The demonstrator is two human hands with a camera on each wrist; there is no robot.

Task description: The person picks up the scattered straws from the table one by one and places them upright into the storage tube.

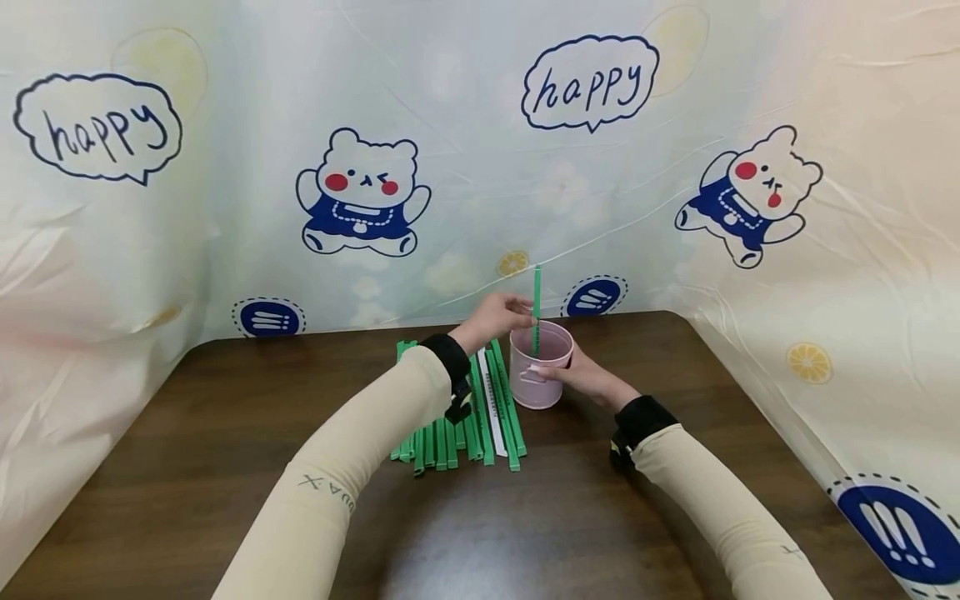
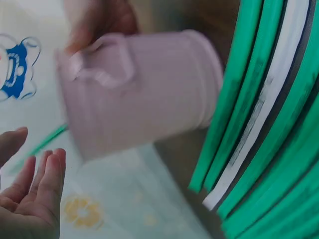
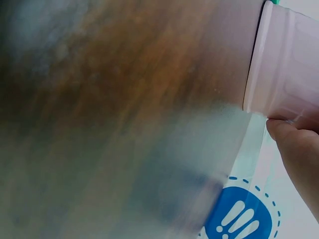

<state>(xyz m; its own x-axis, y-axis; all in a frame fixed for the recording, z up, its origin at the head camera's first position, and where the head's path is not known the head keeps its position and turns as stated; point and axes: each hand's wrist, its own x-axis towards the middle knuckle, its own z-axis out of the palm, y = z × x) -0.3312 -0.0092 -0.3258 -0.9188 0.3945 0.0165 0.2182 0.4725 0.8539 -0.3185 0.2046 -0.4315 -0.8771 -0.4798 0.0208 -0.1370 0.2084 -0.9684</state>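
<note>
Pink bucket (image 1: 536, 393), perhaps metal, green stick (image 1: 537, 292) upright

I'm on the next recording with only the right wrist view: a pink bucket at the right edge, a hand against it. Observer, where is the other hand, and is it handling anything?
Observer: In the head view, the left hand is at the bucket's open top, right by an upright green stick whose lower part is inside.

Operator: I get nothing of that here. Is the bucket the only thing standing or lying on the table?

Observer: No. The head view shows a row of green sticks lying on the table to the bucket's left, with one white strip among them.
</note>
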